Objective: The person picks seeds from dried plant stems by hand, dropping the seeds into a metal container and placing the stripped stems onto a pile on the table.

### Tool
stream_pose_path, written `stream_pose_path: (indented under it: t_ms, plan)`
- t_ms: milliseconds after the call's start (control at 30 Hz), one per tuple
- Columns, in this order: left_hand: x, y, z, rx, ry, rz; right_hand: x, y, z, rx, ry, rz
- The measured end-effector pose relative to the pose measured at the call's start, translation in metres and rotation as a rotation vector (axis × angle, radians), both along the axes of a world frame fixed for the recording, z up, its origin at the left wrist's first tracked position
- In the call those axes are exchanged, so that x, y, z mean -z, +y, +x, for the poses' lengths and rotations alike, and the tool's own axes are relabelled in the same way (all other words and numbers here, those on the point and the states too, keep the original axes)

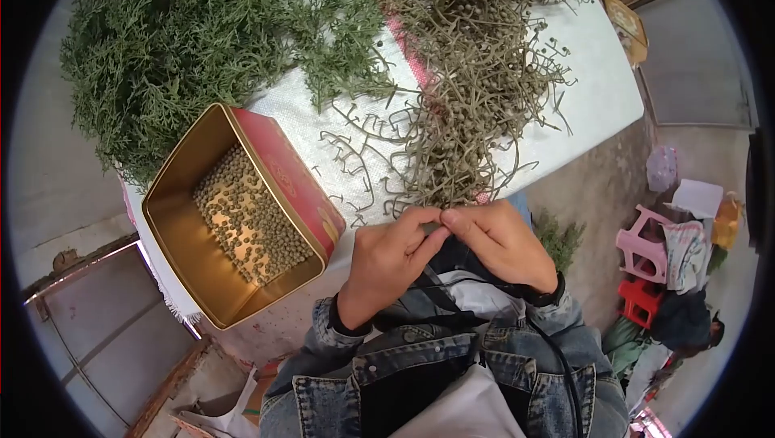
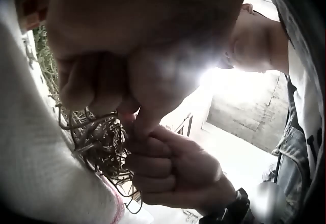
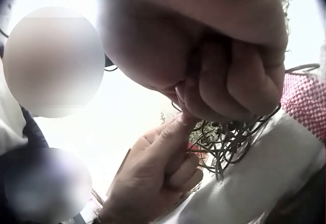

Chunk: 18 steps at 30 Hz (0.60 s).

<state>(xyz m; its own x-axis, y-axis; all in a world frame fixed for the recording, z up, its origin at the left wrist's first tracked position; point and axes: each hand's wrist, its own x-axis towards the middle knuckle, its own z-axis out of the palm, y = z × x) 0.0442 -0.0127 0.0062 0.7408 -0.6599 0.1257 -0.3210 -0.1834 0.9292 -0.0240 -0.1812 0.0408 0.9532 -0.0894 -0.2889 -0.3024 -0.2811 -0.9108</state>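
At the near edge of the sack-covered table, my left hand [image 1: 379, 264] and right hand [image 1: 507, 246] meet fingertip to fingertip. Both pinch a thin dried stem, mostly hidden by the fingers; bits of wiry stem show around the curled fingers in both wrist views. Just beyond them lies a heap of dried brown stems [image 1: 476, 99] with small round heads, its near end close to my fingertips. Left of my left hand, a red and gold tin [image 1: 284, 176] leans tilted, with many small round pods [image 1: 262, 228] inside.
Feathery green sprigs [image 1: 178, 58] cover the far left of the white woven sack [image 1: 593, 75]. A few loose stems [image 1: 355, 151] lie between tin and heap. A pink stool [image 1: 643, 240] and a red stool [image 1: 640, 301] stand on the floor at right.
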Motion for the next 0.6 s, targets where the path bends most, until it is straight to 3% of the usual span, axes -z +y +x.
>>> stream_pose_path:
  t_ms: [67,200,300,467,600]
  plan:
    - [0.001,-0.002,-0.001,0.032,0.009,0.059,-0.002,-0.002,-0.003,-0.014,-0.015,-0.070]
    - [0.000,-0.011,-0.002,0.123,-0.219,0.091,-0.002,-0.016,-0.003,-0.056,-0.067,-0.076]
    - [-0.014,-0.013,-0.002,0.131,0.317,0.217,0.001,-0.030,0.000,-0.201,-0.078,-0.047]
    - [-0.007,-0.014,-0.006,0.013,0.454,0.069,0.005,-0.029,0.008,-0.286,-0.154,0.000]
    - [-0.009,-0.021,-0.014,-0.201,0.582,0.019,0.009,-0.034,0.014,-0.397,-0.237,-0.168]
